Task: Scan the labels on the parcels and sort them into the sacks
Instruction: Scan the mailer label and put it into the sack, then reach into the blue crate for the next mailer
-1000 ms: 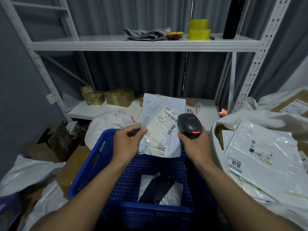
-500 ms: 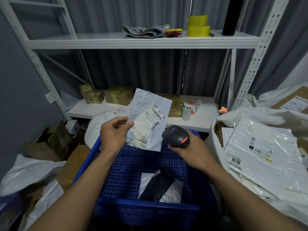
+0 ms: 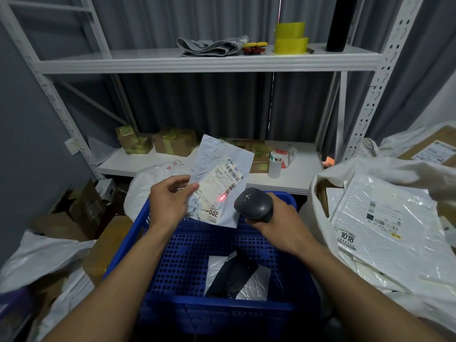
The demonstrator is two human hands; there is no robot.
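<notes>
Parcel (image 3: 223,166) pinched in left hand (image 3: 170,203), scanner (image 3: 254,203) gripped in right hand (image 3: 278,224), above blue basket (image 3: 197,245) between sacks (image 3: 370,166).

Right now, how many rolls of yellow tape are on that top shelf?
2. The lower yellow roll sits on the top shelf toward its right end; the upper yellow roll is stacked on it. Others may be hidden behind them.

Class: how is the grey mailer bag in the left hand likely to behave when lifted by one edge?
The mailer bag is probably floppy: pinched at one edge by the left hand, it creases near the grip. It looks thin and flat, so likely light. Its smooth plastic may be slippery.
</notes>
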